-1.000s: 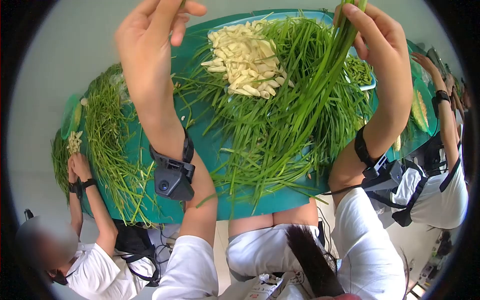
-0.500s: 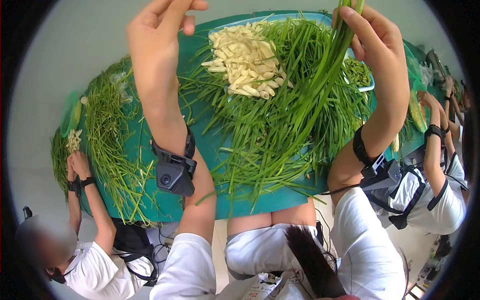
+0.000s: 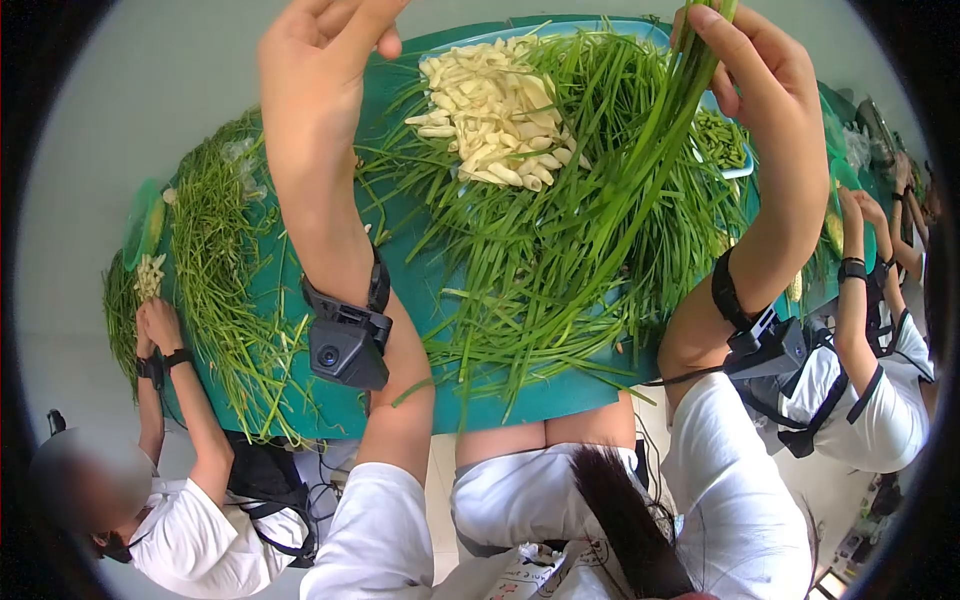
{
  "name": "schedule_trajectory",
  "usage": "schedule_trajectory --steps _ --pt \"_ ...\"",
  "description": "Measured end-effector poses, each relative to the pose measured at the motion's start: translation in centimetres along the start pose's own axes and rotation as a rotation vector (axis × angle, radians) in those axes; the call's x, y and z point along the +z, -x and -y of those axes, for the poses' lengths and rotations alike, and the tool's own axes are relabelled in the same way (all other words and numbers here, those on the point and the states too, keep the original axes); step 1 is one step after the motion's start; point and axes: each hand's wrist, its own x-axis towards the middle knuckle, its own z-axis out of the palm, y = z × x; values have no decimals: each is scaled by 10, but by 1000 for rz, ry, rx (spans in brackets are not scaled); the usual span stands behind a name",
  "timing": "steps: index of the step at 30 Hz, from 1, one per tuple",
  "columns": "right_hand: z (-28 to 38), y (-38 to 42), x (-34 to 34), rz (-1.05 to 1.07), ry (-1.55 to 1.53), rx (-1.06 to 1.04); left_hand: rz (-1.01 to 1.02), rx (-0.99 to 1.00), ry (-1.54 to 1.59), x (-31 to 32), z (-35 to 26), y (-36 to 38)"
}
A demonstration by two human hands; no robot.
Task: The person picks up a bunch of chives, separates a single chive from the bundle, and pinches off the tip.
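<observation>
Long, flat garlic chives (image 3: 560,240) lie in a wide heap over the green table in front of me. At the top right my right hand (image 3: 750,55) is closed around a bunch of chives (image 3: 665,150), whose leaves hang down to the left over the heap. My left hand (image 3: 325,35) is raised at the upper left, its fingers apart and partly cut off by the frame's top edge. Nothing shows in its visible fingers. A pile of pale, cream-coloured pieces (image 3: 500,110) sits beside the chives, between my hands.
A light blue tray (image 3: 640,30) shows behind the heap. Chopped green pieces (image 3: 720,140) lie in it by my right wrist. More greens (image 3: 215,230) cover the left of the table (image 3: 400,260). Co-workers' hands (image 3: 155,325) work at the left and right.
My left hand has risen slightly, so more of its fingers are cut off. My right hand has shifted a little to the right with the bunch. A co-worker's arms at the right have moved.
</observation>
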Motion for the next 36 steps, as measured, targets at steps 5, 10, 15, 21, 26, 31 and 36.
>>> schedule_trajectory --steps 5,10,15,21,26,31,36 --pt "8 -3 4 -34 13 96 -27 -60 166 -1 -10 0" --pt "-13 -3 -5 24 42 26 -81 -2 71 -3 -1 1" --pt "-21 -5 -4 -59 1 -12 -24 23 -13 -2 -1 2" --pt "-27 -6 -10 101 35 -58 12 -175 68 -6 -18 4" --pt "-27 -6 -3 74 23 -27 68 -344 -113 -15 -2 0" --pt "-29 -8 -4 95 23 -55 411 -224 -172 -9 17 3" --pt "-26 -7 -5 82 52 -12 581 -308 -189 -4 19 5"
